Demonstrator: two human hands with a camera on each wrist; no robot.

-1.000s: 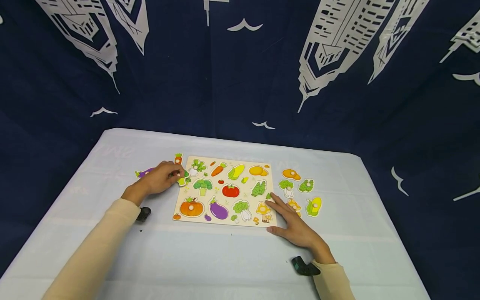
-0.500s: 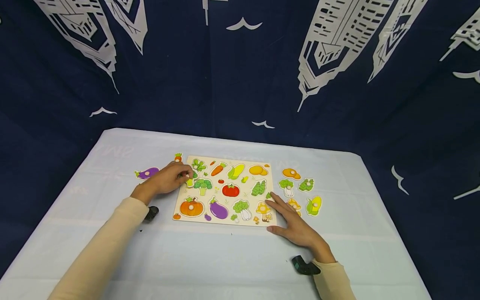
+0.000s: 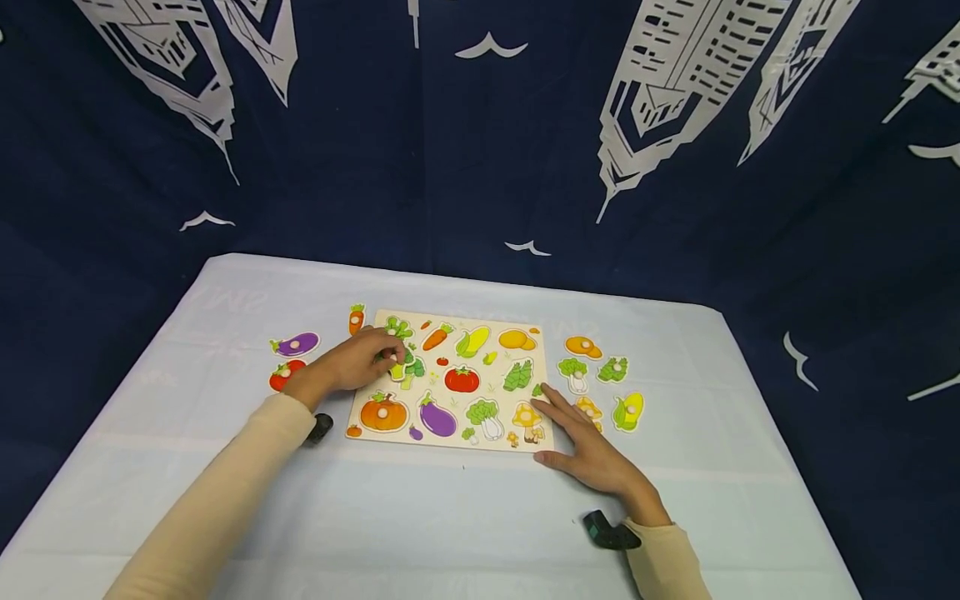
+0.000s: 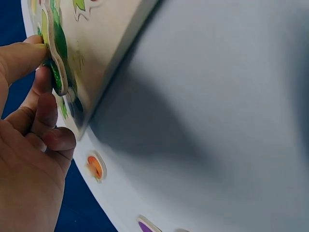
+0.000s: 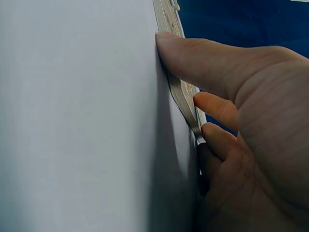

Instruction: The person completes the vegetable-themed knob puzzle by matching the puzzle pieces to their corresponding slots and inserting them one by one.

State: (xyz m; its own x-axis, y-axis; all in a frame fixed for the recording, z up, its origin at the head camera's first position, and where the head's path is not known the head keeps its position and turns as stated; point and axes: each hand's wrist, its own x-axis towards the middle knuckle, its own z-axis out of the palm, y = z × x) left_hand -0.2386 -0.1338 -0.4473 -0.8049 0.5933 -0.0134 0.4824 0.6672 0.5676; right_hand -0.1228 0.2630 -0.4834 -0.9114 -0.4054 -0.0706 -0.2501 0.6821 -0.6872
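Observation:
My left hand [image 3: 358,360] pinches a wooden broccoli puzzle piece [image 3: 397,373] by its top. In the head view the piece hangs over the printed broccoli on the puzzle board [image 3: 450,443], partly covering that picture. The left wrist view shows the broccoli piece [image 4: 59,79] between thumb and fingers, tilted close to the board's face. Across the table, my right hand [image 3: 592,458] rests at the board's lower right corner, fingers extended. Its thumb [image 5: 193,55] touches the board's edge in the right wrist view. A pumpkin piece [image 3: 384,414] and a green-topped turnip piece [image 3: 396,328] lie in the board.
Left of the board lie a carrot piece [image 3: 356,319], an eggplant piece [image 3: 296,344] and a tomato piece [image 3: 285,375]. To its right are potato [image 3: 582,347], bok choy [image 3: 574,375], green leafy [image 3: 613,369], corn [image 3: 627,412] and mushroom [image 3: 589,410] pieces. A dark patterned cloth hangs behind.
My left hand has carried the broccoli piece rightward from the board's left edge to its printed broccoli, uncovering the eggplant and tomato pieces. The right hand has stayed put.

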